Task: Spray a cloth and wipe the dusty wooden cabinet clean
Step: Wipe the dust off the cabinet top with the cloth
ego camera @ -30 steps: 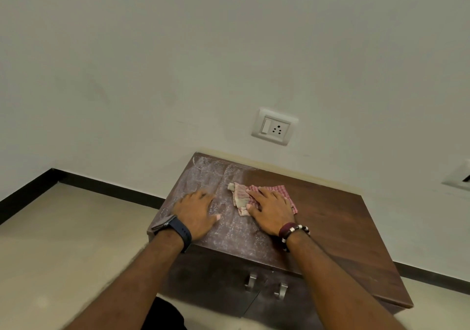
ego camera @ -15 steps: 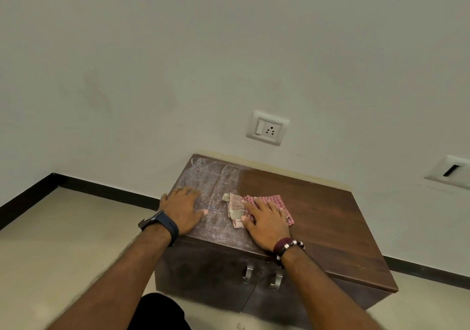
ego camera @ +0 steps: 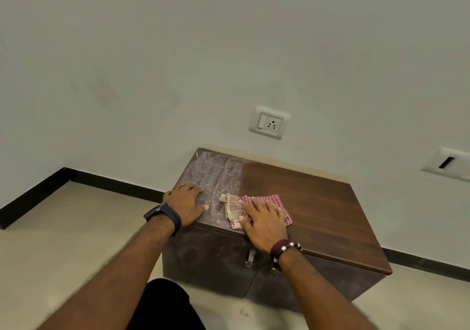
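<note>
Right hand [ego camera: 264,224] flat, fingers spread, presses crumpled pink checked cloth [ego camera: 256,208] on wooden cabinet [ego camera: 318,207] top near front edge. Left hand [ego camera: 187,205] flat, fingers together, on dusty white-streaked patch [ego camera: 213,174]. Smooth beige floor [ego camera: 63,228].

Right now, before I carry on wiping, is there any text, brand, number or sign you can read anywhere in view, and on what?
No readable text anywhere.
Wall socket: switch and three pin holes only, no lettering visible.
Second wall plate: a dark slot, no marking.
Smartwatch on the left wrist: screen seen edge-on, unreadable.
Checked cloth under the right hand and wooden cabinet: no label shows.
</note>
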